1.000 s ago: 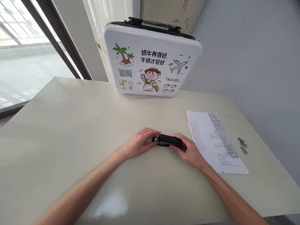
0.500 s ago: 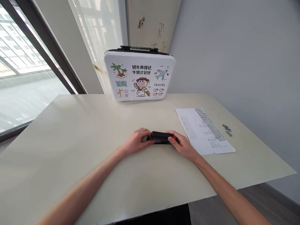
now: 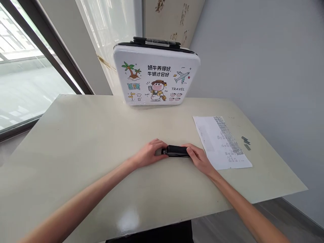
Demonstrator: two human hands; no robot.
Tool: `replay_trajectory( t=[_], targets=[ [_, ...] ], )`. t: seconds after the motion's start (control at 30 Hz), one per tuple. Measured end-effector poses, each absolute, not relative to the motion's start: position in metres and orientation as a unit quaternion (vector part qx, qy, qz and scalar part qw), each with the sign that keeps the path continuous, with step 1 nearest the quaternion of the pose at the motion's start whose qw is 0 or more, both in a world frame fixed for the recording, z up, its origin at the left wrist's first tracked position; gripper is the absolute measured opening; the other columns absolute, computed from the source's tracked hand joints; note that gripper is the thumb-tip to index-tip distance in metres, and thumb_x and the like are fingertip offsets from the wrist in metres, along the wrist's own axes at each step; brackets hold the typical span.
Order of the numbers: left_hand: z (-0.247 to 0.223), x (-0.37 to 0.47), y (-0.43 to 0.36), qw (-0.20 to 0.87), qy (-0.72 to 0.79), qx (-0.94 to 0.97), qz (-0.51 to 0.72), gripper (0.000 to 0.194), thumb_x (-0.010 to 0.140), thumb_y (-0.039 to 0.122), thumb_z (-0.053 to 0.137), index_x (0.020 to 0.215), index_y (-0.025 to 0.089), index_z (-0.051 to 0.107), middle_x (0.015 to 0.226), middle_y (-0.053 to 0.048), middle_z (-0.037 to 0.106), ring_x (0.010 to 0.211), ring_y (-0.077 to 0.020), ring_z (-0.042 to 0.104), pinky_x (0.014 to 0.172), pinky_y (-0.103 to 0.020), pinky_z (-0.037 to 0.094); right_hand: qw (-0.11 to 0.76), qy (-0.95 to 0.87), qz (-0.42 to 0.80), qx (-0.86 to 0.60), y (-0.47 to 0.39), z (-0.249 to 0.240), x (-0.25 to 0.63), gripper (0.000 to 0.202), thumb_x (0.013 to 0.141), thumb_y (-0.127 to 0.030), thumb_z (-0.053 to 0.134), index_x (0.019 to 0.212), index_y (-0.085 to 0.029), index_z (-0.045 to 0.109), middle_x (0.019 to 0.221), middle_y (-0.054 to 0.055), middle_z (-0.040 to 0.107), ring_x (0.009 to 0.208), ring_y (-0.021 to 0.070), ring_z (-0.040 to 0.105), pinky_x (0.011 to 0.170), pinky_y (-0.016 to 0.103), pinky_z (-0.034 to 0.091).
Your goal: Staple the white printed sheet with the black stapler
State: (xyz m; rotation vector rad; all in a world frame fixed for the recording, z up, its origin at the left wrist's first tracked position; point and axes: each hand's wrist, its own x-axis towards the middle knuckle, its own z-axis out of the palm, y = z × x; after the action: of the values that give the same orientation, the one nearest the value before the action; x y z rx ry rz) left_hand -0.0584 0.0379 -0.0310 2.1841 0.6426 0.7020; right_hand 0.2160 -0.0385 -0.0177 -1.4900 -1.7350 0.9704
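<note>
A black stapler [image 3: 177, 151] lies lengthwise from left to right on the pale table, between my two hands. My left hand [image 3: 151, 152] is closed around its left end, the thumb at the near side and the fingers at the far side. At the other end, my right hand [image 3: 198, 157] grips the stapler, with the thumb on top of the black cover. The right end is hidden under my fingers. Beyond my right hand lies a printed sheet of paper [image 3: 210, 141].
Several grey staple strips [image 3: 246, 141] lie to the right of the paper. A white case [image 3: 158, 77] with cartoon prints and a black handle stands at the back of the table [image 3: 101, 125]. A wall rises on the right, a window on the left.
The view has tilted and shifted slightly. My right thumb now lies over the stapler's right end, and the red part seen there before is covered. Both hands stay on the stapler.
</note>
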Motion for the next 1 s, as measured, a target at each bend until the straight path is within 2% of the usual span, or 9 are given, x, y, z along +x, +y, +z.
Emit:
replay_trajectory(
  t=[0.17, 0.33, 0.6, 0.7, 0.83, 1.0],
  targets=[
    [-0.026, -0.064, 0.037, 0.374, 0.252, 0.851, 0.268, 0.025, 0.097, 0.037, 0.07, 0.118, 0.023, 0.067, 0.113, -0.008, 0.072, 0.111, -0.0255, 0.066, 0.096, -0.04, 0.054, 0.336, -0.662, 0.352, -0.57, -0.043, -0.018, 0.209, 0.049, 0.106, -0.058, 0.039, 0.12, -0.025, 0.072, 0.092, 0.005, 0.072, 0.097, 0.0277, 0.066, 0.085, 0.038, 0.053],
    [-0.018, -0.091, 0.022, 0.378, 0.258, 0.855, 0.245, 0.04, 0.097, 0.03, 0.069, 0.136, 0.027, 0.06, 0.128, -0.007, 0.069, 0.122, -0.0253, 0.062, 0.106, -0.043, 0.051, 0.343, -0.656, 0.335, -0.583, -0.049, -0.018, 0.203, 0.051, 0.106, -0.061, 0.039, 0.12, -0.025, 0.072, 0.092, 0.005, 0.073, 0.094, 0.0277, 0.066, 0.085, 0.038, 0.053],
    [-0.015, -0.121, -0.012, 0.35, 0.277, 0.869, 0.214, 0.048, 0.1, 0.031, 0.063, 0.147, 0.028, 0.052, 0.143, -0.008, 0.061, 0.136, -0.0259, 0.055, 0.116, -0.045, 0.045, 0.385, -0.627, 0.33, -0.591, -0.069, -0.025, 0.192, 0.051, 0.103, -0.064, 0.043, 0.123, -0.025, 0.071, 0.096, 0.003, 0.073, 0.098, 0.0274, 0.066, 0.096, 0.039, 0.05],
    [-0.017, -0.128, -0.022, 0.34, 0.295, 0.868, 0.211, 0.052, 0.1, 0.034, 0.062, 0.15, 0.027, 0.048, 0.147, -0.008, 0.058, 0.138, -0.0268, 0.053, 0.118, -0.046, 0.043, 0.41, -0.609, 0.337, -0.59, -0.078, -0.028, 0.181, 0.053, 0.103, -0.065, 0.044, 0.126, -0.025, 0.069, 0.106, 0.004, 0.074, 0.107, 0.0275, 0.065, 0.104, 0.04, 0.047],
    [-0.021, -0.14, -0.028, 0.332, 0.309, 0.864, 0.217, 0.052, 0.099, 0.036, 0.065, 0.147, 0.026, 0.049, 0.146, -0.009, 0.058, 0.136, -0.0278, 0.055, 0.116, -0.046, 0.044, 0.418, -0.613, 0.335, -0.58, -0.09, -0.026, 0.154, 0.054, 0.103, -0.066, 0.043, 0.125, -0.024, 0.069, 0.122, 0.006, 0.072, 0.119, 0.0272, 0.063, 0.109, 0.039, 0.044],
    [-0.026, -0.141, -0.024, 0.298, 0.286, 0.873, 0.261, 0.042, 0.095, 0.035, 0.071, 0.134, 0.024, 0.06, 0.131, -0.007, 0.067, 0.125, -0.0274, 0.059, 0.109, -0.045, 0.047, 0.418, -0.613, 0.331, -0.583, -0.099, -0.025, 0.126, 0.054, 0.105, -0.064, 0.039, 0.12, -0.023, 0.071, 0.118, 0.006, 0.074, 0.114, 0.0256, 0.066, 0.102, 0.037, 0.05]
  ],
)
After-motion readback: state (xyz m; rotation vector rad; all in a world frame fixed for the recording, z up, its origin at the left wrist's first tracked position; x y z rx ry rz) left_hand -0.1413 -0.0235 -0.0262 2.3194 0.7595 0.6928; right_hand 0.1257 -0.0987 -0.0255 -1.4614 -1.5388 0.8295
